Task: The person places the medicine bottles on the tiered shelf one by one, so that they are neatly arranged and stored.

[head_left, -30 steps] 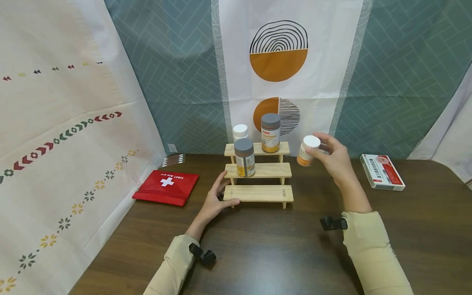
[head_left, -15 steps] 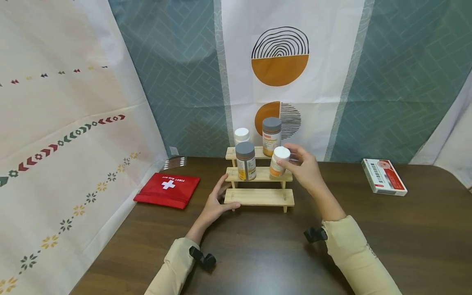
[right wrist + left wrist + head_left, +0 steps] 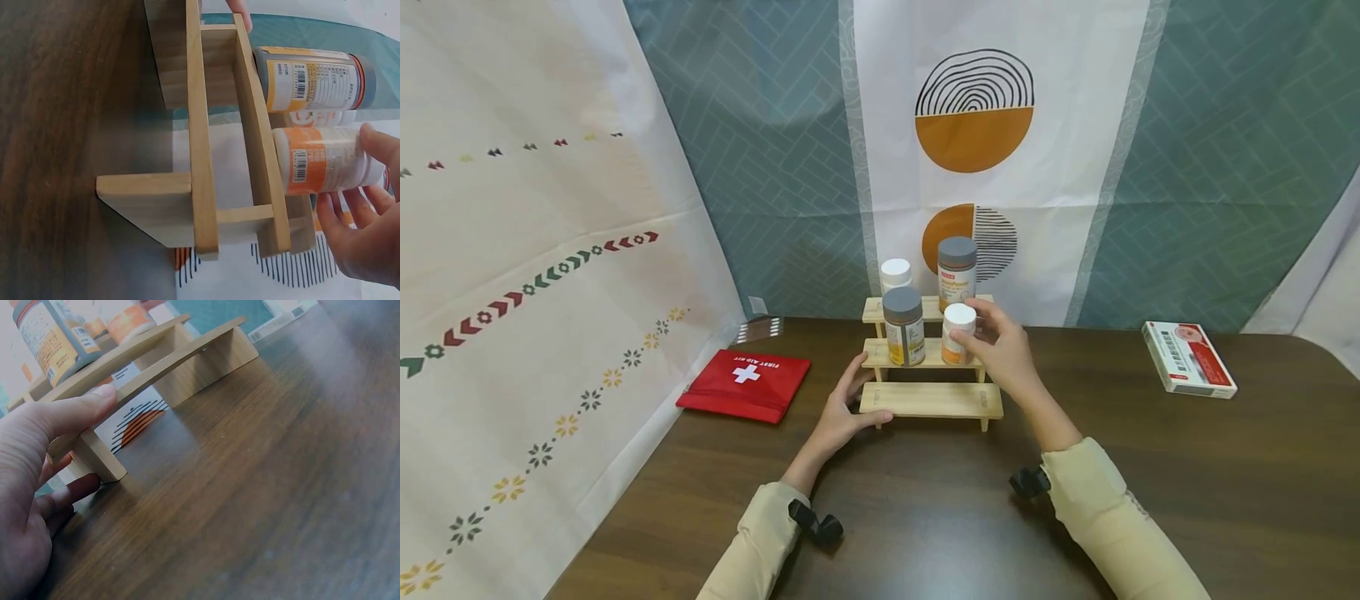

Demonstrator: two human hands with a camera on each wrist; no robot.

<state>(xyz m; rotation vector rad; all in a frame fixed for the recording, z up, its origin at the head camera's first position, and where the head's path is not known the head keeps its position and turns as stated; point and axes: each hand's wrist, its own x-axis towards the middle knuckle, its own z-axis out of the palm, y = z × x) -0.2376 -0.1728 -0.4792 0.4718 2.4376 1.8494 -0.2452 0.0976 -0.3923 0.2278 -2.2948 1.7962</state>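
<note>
My right hand (image 3: 1009, 354) pinches a small white-capped pill bottle (image 3: 955, 346) with an orange and white label. The bottle stands upright at the right part of the middle step of a three-step wooden display stand (image 3: 931, 400); in the right wrist view its base (image 3: 282, 161) is at the step's edge. With the thumb on the lowest step and the fingers by the leg, my left hand (image 3: 37, 462) grips the stand's left end. A grey-capped bottle (image 3: 904, 329) is left of the held one. On the top step stand another grey-capped bottle (image 3: 957, 275) and a partly hidden white-capped bottle (image 3: 895, 273).
A red first aid kit pouch (image 3: 745, 385) lies left of the stand, with a clear blister strip (image 3: 760, 329) behind it. On the right lies a white and red medicine box (image 3: 1189, 358). A patterned curtain (image 3: 775, 208) hangs behind the brown table (image 3: 925, 517).
My right hand has brought the white-capped bottle leftward from beside the stand onto the middle step. The left hand has kept its grip on the stand.
</note>
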